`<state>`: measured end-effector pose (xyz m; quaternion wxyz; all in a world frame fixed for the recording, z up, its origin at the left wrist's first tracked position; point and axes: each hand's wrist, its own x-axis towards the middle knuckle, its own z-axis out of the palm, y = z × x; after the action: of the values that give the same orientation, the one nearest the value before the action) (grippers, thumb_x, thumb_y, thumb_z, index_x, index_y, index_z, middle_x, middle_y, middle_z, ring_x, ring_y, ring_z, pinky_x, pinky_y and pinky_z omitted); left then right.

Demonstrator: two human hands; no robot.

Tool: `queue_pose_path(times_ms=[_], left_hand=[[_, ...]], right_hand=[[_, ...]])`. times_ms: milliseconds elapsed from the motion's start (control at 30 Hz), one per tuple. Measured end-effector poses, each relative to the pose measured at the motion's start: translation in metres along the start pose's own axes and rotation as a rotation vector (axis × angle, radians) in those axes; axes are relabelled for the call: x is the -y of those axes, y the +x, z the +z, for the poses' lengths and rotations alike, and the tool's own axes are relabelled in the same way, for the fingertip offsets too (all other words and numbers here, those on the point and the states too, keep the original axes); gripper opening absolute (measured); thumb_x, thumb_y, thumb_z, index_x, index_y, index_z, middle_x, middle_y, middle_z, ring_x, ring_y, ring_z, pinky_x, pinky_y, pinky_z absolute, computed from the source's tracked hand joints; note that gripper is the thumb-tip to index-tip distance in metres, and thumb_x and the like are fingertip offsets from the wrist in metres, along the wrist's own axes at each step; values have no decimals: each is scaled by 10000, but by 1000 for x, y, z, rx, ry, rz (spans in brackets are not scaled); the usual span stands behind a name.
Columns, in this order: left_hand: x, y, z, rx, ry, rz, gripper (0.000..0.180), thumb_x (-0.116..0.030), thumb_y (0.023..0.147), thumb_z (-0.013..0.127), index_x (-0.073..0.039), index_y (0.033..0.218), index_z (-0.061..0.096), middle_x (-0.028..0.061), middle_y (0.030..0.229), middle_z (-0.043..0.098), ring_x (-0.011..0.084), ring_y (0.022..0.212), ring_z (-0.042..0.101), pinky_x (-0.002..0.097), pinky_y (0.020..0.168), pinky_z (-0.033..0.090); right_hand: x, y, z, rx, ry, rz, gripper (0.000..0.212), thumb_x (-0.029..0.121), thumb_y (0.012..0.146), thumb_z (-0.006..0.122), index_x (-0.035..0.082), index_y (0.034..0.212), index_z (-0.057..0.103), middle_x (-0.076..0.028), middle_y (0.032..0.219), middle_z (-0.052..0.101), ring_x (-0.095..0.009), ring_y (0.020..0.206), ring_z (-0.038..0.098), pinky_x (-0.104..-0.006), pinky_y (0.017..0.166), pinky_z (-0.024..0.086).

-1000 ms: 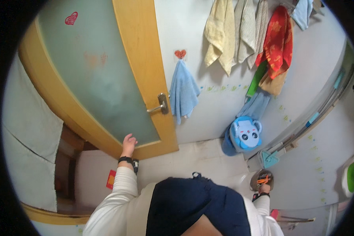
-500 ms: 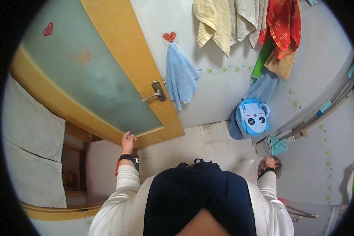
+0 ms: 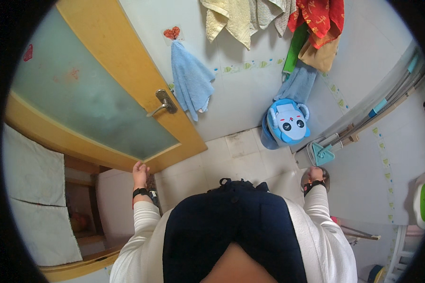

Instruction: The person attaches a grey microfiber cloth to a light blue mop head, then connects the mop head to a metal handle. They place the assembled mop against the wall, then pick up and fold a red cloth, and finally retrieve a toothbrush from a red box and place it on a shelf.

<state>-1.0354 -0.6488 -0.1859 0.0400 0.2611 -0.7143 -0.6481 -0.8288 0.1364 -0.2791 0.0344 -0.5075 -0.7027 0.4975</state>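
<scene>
My left hand (image 3: 140,173) hangs beside the lower edge of a yellow wooden door (image 3: 174,158) with a frosted glass pane. Its fingers are loosely bent and apart, and nothing shows in them. Whether it touches the door I cannot tell. Above it on the door is a metal lever handle (image 3: 161,104), which no hand touches. My right hand (image 3: 315,174) hangs low on the right with the fingers curled in, and no held thing shows. Below it is a round greyish-brown thing (image 3: 327,183), partly hidden. Both wrists wear dark bands.
A blue child's toilet seat with a panda face (image 3: 289,122) stands against the tiled wall. Near it is a teal dustpan (image 3: 322,153). A blue towel (image 3: 190,78) and several other towels (image 3: 231,21) hang above. White cloth curtains (image 3: 35,188) hang at the left.
The view has shifted, so the door, towels and toilet seat sit farther left and higher. My left hand's fingers have bent a little more. My right hand stays low at the right.
</scene>
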Motion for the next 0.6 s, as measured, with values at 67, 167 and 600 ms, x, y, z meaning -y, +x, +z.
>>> queue_pose_path(times_ms=[67,167,600], left_hand=[[-2,-5,7,1,-19,8,411,-98,899,550,-58,1295,445,40,983,584,128,773,601,251,638,474],[0,-4,18,16,-75,33,412,-79,894,545,-39,1291,440,45,967,585,133,804,597,265,669,482],[120,-108,-110,-472,60,19,452,-100,828,638,-42,1250,486,99,1025,597,179,888,588,298,777,498]], right_hand=[[-24,21,-3,3,-217,-29,186,152,788,535,23,797,668,-150,694,649,-250,532,599,-374,476,455],[-60,76,-7,184,-1385,-659,151,217,767,602,75,746,647,-148,710,654,-287,611,641,-425,572,510],[135,114,184,441,-1836,-965,233,313,732,676,87,788,677,-140,847,670,-327,811,644,-452,714,506]])
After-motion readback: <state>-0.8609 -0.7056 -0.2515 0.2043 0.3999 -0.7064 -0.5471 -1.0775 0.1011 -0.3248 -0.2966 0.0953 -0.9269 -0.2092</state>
